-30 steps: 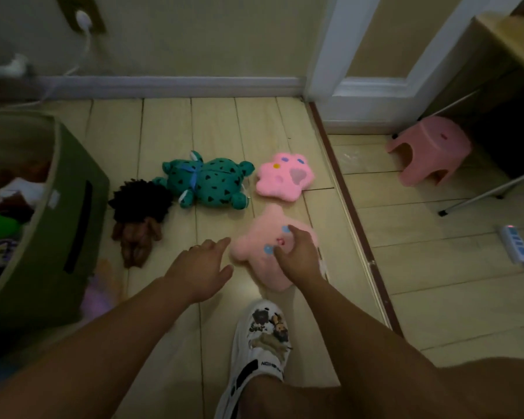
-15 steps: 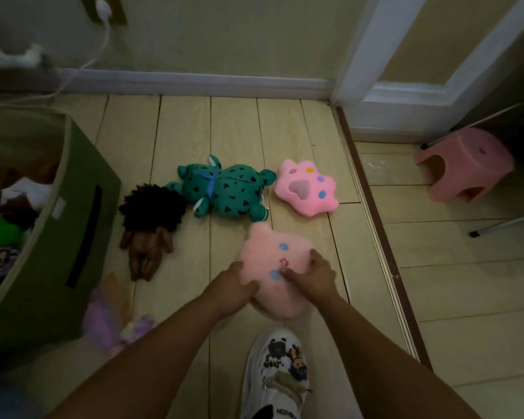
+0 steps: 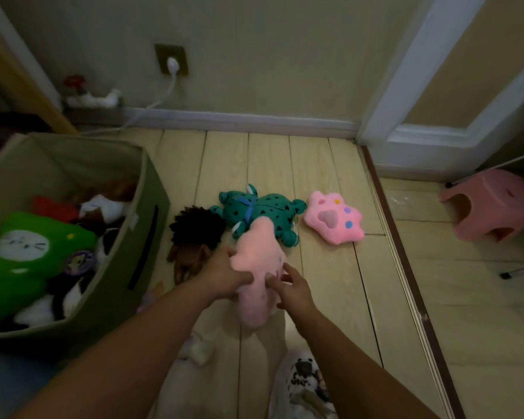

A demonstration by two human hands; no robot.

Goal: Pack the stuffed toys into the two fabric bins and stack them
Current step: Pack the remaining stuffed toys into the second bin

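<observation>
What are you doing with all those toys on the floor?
A person is picking up a pink plush toy: the left hand grips it and the right hand touches its other side. A green fabric bin of stuffed toys sits on the left. A teal plush, a dark-haired doll and a pink paw plush lie on the floor.

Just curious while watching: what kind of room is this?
Probably a room in a home: wooden plank floor, a wall socket, stuffed toys in a green fabric bin, and a small pink stool.
</observation>
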